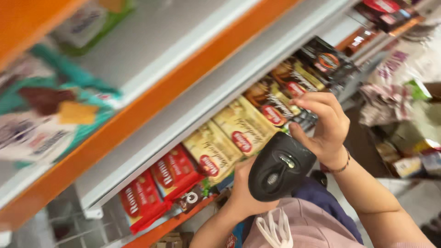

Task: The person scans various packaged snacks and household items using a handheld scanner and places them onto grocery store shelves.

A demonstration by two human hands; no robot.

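Black handheld barcode scanner, a rounded plastic body with a small button on its back, sits low in the middle of the frame, and everything around it reads from the left of the picture across. At the far left a blurred teal and white snack pack hangs close to the lens, under an orange shelf edge that runs diagonally up to the right. Below that edge, at lower left of centre, red flat biscuit packs stand on end with their faces out, and next along are pale yellow biscuit packs, then brown and yellow packs, then black glossy packs toward the upper right; they are ranged face-forward in one row, likely so each front can be read. The left hand comes up from the bottom centre and is closed around the scanner's grip, holding its head tilted toward the row of packs. The right hand, right of centre with a thin bracelet at the wrist, has its fingers curled and resting against the dark packs on the shelf; whether it grips one of them I cannot tell. At the far right, mixed goods lie blurred.
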